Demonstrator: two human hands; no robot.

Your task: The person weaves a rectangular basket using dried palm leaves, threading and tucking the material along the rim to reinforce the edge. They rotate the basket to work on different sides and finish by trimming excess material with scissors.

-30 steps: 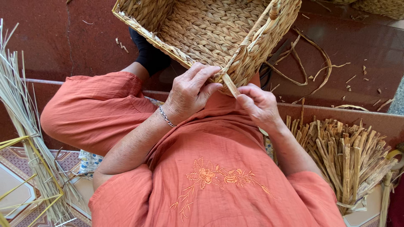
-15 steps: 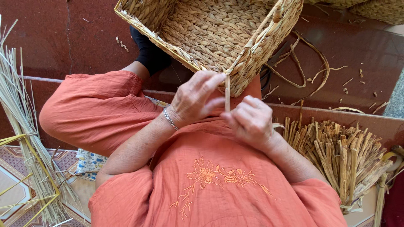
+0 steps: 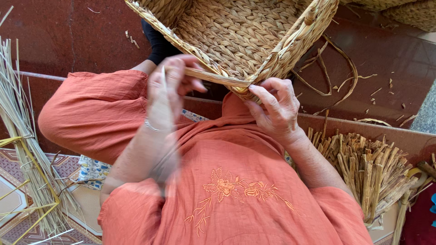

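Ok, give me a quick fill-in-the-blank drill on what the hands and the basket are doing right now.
1. The right hand pinches the near ____ of the rectangular woven straw basket.
2. The left hand pulls a flat tan ____ sideways along that edge.
3. The bundle of thick dried stalks lies on the person's ____ side.
4. Both arms wear ____ sleeves.

Missing words: rim; straw strand; right; orange

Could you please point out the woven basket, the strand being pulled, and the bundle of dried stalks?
woven basket [image 3: 236, 27]: head view, inner woven wall.
strand [image 3: 213, 78]: head view, mid-length.
bundle of dried stalks [image 3: 368, 168]: head view, middle.
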